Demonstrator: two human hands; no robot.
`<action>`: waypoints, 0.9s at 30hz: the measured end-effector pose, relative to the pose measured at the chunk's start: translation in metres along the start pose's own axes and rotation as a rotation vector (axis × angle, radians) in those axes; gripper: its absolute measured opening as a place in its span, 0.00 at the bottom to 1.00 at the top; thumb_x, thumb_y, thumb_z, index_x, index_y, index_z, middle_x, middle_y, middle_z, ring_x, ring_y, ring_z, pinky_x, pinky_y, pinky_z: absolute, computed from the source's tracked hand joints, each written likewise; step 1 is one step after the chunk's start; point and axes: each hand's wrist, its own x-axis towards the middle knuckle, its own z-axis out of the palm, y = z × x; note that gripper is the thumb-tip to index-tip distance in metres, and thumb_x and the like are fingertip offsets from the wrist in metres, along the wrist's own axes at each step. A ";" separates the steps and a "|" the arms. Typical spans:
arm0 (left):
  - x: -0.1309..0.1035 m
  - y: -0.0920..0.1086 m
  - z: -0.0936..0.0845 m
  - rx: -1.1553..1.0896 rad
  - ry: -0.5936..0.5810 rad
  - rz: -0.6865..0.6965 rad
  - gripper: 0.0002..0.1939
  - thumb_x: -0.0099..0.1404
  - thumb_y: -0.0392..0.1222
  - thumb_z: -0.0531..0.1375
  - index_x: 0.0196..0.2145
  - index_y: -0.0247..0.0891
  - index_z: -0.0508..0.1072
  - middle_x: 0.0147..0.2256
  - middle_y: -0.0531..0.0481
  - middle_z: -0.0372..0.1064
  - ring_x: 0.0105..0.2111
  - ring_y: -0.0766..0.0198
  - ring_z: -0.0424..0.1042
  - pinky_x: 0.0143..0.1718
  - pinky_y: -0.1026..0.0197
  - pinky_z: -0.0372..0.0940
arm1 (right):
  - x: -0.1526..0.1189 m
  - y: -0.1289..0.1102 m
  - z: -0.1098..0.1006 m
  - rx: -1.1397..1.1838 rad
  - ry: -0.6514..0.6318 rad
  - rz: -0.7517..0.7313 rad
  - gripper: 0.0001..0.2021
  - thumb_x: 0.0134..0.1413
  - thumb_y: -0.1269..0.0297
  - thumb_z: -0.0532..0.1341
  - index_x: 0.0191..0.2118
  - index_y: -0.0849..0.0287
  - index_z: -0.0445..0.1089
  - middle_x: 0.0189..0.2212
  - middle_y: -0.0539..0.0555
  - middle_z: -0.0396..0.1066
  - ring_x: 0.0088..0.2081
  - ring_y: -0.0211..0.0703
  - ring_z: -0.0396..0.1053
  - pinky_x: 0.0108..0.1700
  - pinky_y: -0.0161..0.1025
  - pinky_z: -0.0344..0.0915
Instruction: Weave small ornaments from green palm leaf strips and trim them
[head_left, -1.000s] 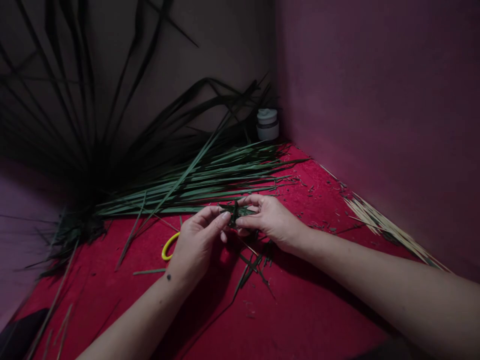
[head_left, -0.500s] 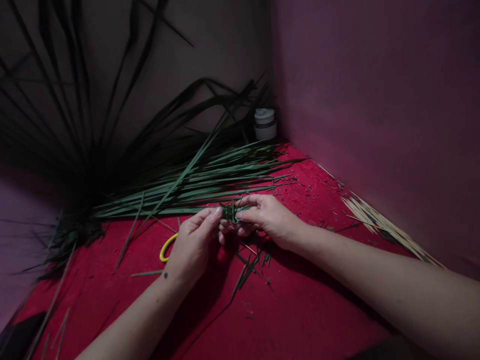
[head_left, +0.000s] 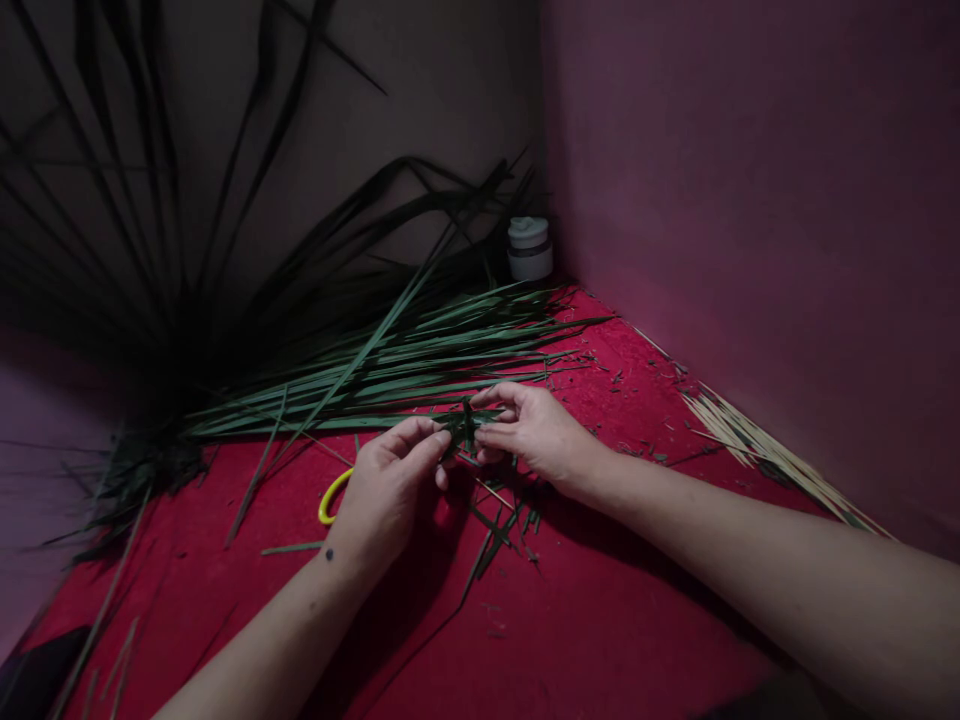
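Had a red floor covering (head_left: 637, 640) underneath, met on the right by a purple wall (head_left: 750, 200) and at the back by a dark grey wall (head_left: 450, 80). Held a small folded leaf piece (head_left: 468, 424) in the air between both hands, above the middle of the red floor covering. Clamped its left side with the left hand (head_left: 386, 480), thumb and forefinger together on the green leaf. Pinched its right side with the right hand (head_left: 544, 430), thumb and fingers closed on it, forefinger reaching along the top. Could not tell the exact folds, partly hidden by fingers.

Saw a pile of long green strips (head_left: 420, 365) just beyond the hands, a dark fan of leaves (head_left: 191, 325) behind at the left, and a white lidded jar (head_left: 529, 262) near the corner. Noted a yellow loop (head_left: 324, 505) beside the left wrist, partly covered by it, with a short green strip (head_left: 292, 548) nearby. Found crossed leaf scraps (head_left: 495, 540) below the hands and a bundle of pale sticks (head_left: 795, 470) along the purple wall.
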 end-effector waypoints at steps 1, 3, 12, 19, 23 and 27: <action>0.000 0.000 0.000 0.001 0.001 0.001 0.09 0.54 0.43 0.63 0.28 0.37 0.68 0.17 0.56 0.63 0.17 0.69 0.63 0.20 0.68 0.58 | 0.001 0.001 0.000 -0.002 0.001 -0.001 0.14 0.46 0.81 0.58 0.40 0.62 0.63 0.17 0.46 0.67 0.19 0.34 0.66 0.23 0.31 0.64; 0.000 0.000 -0.001 0.004 0.008 0.001 0.09 0.53 0.43 0.64 0.28 0.37 0.68 0.17 0.56 0.63 0.17 0.69 0.62 0.20 0.67 0.58 | 0.002 0.001 0.000 -0.005 0.004 0.001 0.14 0.45 0.80 0.59 0.39 0.61 0.63 0.17 0.47 0.67 0.19 0.34 0.66 0.23 0.32 0.63; 0.001 0.002 -0.005 0.064 0.062 0.017 0.08 0.54 0.42 0.63 0.27 0.36 0.69 0.19 0.55 0.66 0.19 0.71 0.64 0.22 0.69 0.58 | -0.004 -0.006 -0.005 0.153 -0.157 0.017 0.23 0.38 0.74 0.63 0.45 0.61 0.63 0.26 0.49 0.69 0.26 0.36 0.68 0.29 0.35 0.65; 0.005 0.003 -0.013 0.116 -0.077 0.011 0.07 0.54 0.41 0.63 0.26 0.35 0.71 0.22 0.53 0.67 0.19 0.72 0.62 0.22 0.68 0.58 | 0.002 -0.006 -0.014 0.282 -0.145 0.021 0.22 0.37 0.74 0.60 0.44 0.61 0.67 0.32 0.53 0.70 0.29 0.36 0.67 0.29 0.32 0.62; 0.003 0.006 -0.010 0.148 -0.154 -0.036 0.07 0.52 0.41 0.63 0.25 0.35 0.70 0.18 0.53 0.66 0.17 0.70 0.61 0.20 0.67 0.56 | 0.004 -0.002 -0.016 0.139 -0.186 -0.024 0.18 0.34 0.76 0.61 0.39 0.62 0.70 0.28 0.52 0.71 0.29 0.37 0.68 0.32 0.35 0.63; 0.004 0.005 -0.010 0.156 -0.174 -0.036 0.08 0.50 0.41 0.65 0.25 0.35 0.71 0.19 0.52 0.67 0.17 0.70 0.62 0.20 0.67 0.56 | 0.004 0.000 -0.017 -0.024 -0.213 -0.035 0.11 0.36 0.76 0.61 0.32 0.63 0.72 0.25 0.51 0.71 0.27 0.35 0.66 0.31 0.34 0.61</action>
